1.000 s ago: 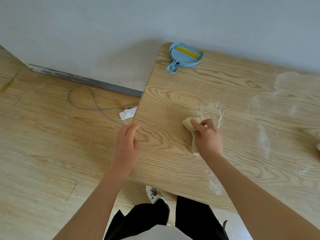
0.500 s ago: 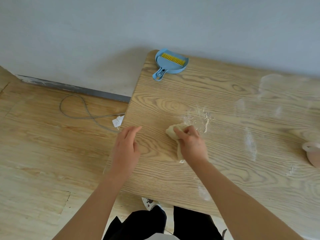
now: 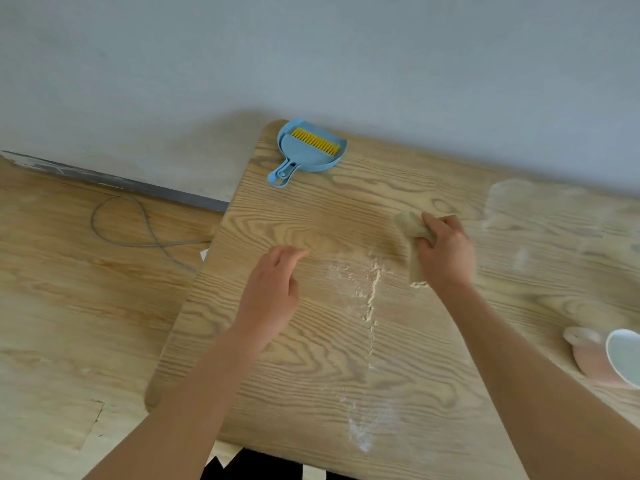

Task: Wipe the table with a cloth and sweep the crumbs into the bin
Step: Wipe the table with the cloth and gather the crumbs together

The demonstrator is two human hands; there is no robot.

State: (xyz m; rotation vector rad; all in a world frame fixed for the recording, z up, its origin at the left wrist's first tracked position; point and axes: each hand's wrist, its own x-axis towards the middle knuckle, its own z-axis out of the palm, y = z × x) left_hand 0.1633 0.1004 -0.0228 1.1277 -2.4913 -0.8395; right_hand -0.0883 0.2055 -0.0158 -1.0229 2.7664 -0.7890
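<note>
My right hand (image 3: 445, 252) grips a bunched beige cloth (image 3: 414, 233) and presses it on the wooden table (image 3: 311, 358), right of the middle. A streak of pale crumbs (image 3: 372, 292) runs down the table between my two hands, with a fainter smear (image 3: 360, 434) near the front edge. My left hand (image 3: 273, 289) rests over the table left of the crumbs, fingers loosely bent and holding nothing. A blue dustpan (image 3: 308, 152) with a yellow brush in it lies at the table's far left corner. No bin is in view.
A pink cup (image 3: 613, 362) lies on its side at the right edge of the table. Pale smears (image 3: 519, 206) mark the far right of the tabletop. A grey cable (image 3: 138, 230) loops on the wooden floor left of the table, below a grey wall.
My right hand has carried the cloth to the right and farther back, leaving the crumb streak exposed on its left. My view has shifted right, and the pink cup has come into sight.
</note>
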